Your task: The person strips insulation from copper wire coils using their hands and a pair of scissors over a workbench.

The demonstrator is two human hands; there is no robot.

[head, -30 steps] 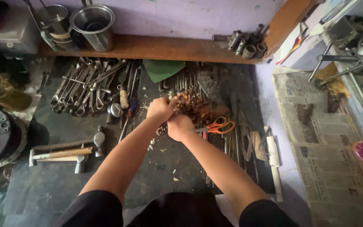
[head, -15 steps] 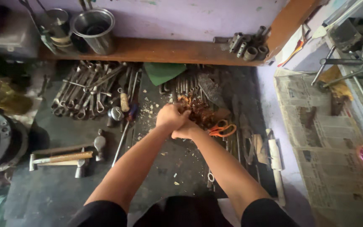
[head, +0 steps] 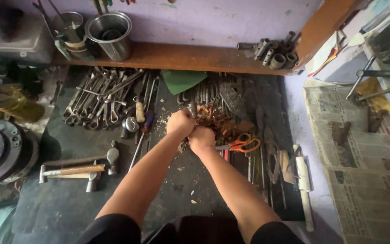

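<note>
**Two hands gripping a reddish-brown tangle on a cluttered tool bench**

While both forearms reach forward from the bottom of the view, the left hand and the right hand meet near the middle of a dark workbench. Both are curled into fists, touching each other, and closed on the near edge of a reddish-brown tangle of scraps; what the tangle is made of cannot be told. It lies on the bench, partly over a row of slim metal tools, just left of orange-handled scissors.

Left of the hands, a fan of wrenches lies spread out. Nearer the viewer, two hammers lie together. A green folded piece sits at the back of the bench, under a wooden shelf. On that shelf stand a steel cup at the left and a cluster of sockets at the right. Newspaper covers the surface to the right.
</note>
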